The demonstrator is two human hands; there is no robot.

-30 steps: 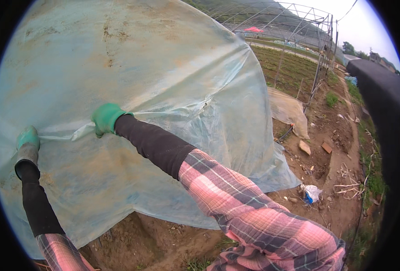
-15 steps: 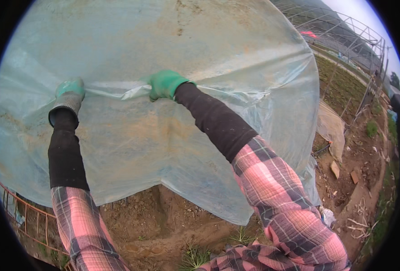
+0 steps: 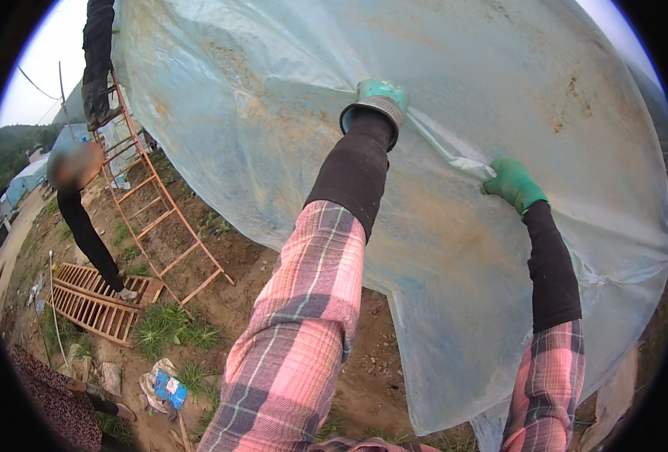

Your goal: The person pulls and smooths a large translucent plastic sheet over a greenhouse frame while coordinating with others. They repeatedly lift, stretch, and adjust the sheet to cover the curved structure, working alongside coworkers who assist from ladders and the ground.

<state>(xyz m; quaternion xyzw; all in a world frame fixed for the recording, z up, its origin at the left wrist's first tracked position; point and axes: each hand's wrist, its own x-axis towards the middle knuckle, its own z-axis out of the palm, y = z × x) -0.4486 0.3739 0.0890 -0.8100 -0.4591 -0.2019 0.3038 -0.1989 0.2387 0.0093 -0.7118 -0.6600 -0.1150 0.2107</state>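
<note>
Translucent, soil-stained bluish plastic sheet (image 3: 454,248), gripped at a gathered fold by the closed fingers of green-gloved left hand (image 3: 381,98) and right hand (image 3: 515,184), spans centre and right, with a straight rust-orange ladder (image 3: 156,224) at far left.

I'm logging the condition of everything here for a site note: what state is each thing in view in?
Plastic sheet: spread out, creased, stained brown in patches.
Left grip: gloved, closed on the sheet, fingertips hidden.
Right grip: gloved, closed on a bunched fold of the sheet.
Ladder: standing at a slant, a person's legs high on it.
Slatted rack: lying low on the ground.
Blue-and-white packaging: lying crumpled.
</note>
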